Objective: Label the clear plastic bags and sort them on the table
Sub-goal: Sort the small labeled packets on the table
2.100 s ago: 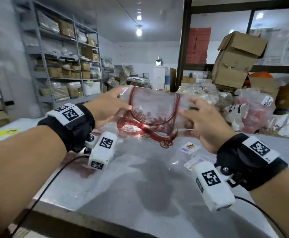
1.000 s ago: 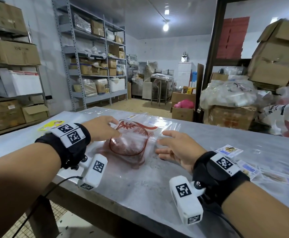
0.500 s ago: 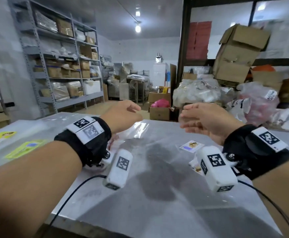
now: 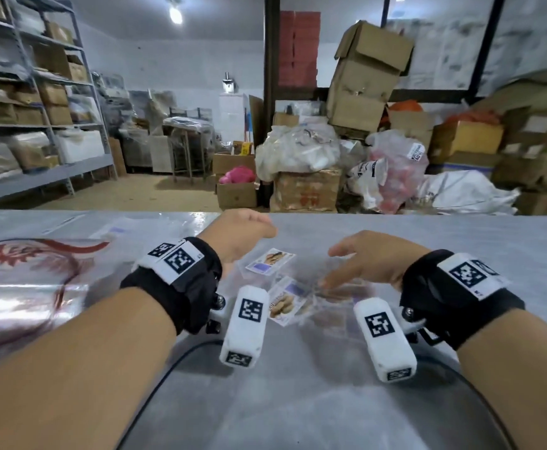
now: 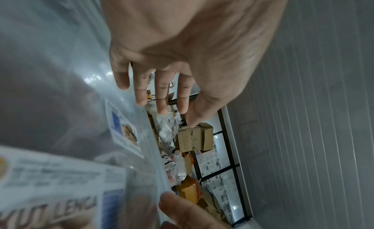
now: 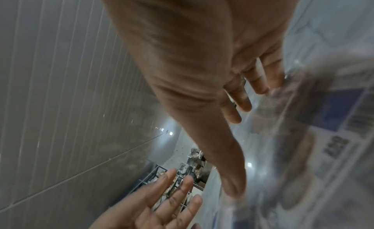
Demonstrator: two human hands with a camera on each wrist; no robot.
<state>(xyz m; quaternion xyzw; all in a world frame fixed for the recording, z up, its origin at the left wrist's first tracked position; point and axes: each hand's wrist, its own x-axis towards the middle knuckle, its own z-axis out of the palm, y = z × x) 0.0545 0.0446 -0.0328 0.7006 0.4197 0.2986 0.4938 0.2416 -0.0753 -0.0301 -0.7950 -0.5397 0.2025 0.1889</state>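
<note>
Two hands work above the table. Head view: your left hand hovers over the far label; your right hand reaches down to the near bags, probably for the next one to label, while a red-printed bag lies well apart at left, seemingly sorted. Left wrist view: fingers straight, slightly apart, holding nothing. Right wrist view: fingers extended, tips touching clear film; no closed grip shows.

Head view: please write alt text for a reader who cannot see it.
Both hands, left hand and right hand, hover open over printed labels on a grey table. A red-printed clear bag lies at left.
</note>
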